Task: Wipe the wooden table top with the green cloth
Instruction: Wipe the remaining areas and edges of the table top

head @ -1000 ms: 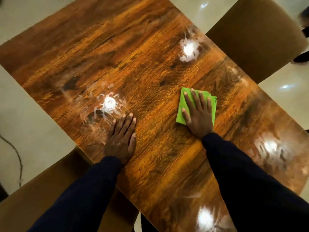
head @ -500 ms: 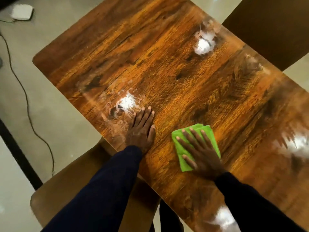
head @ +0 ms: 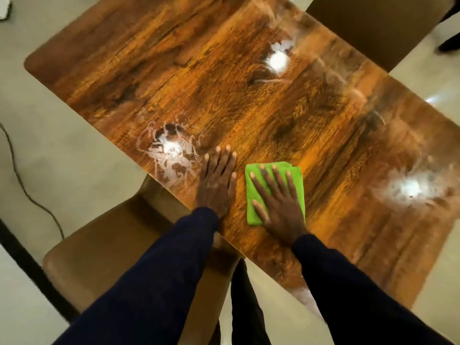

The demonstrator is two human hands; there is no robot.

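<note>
The glossy wooden table top (head: 249, 100) runs diagonally across the view, with bright light glare and smeared streaks in places. A folded green cloth (head: 297, 179) lies flat near the table's near edge. My right hand (head: 278, 202) presses down on it with straight, spread fingers. Just left of the cloth, my left hand (head: 216, 181) rests flat on the bare wood, fingers together and straight. The two hands lie close, not touching.
A brown chair (head: 104, 247) stands tucked at the near left edge, another brown chair (head: 388, 23) at the far right. A dark cable (head: 22, 185) runs over the pale floor at left. A streaky wet patch (head: 169, 150) sits left of my left hand.
My right hand has slid the cloth from the middle of the table toward the near edge and close beside my left hand. The left hand stays planted; the view has shifted.
</note>
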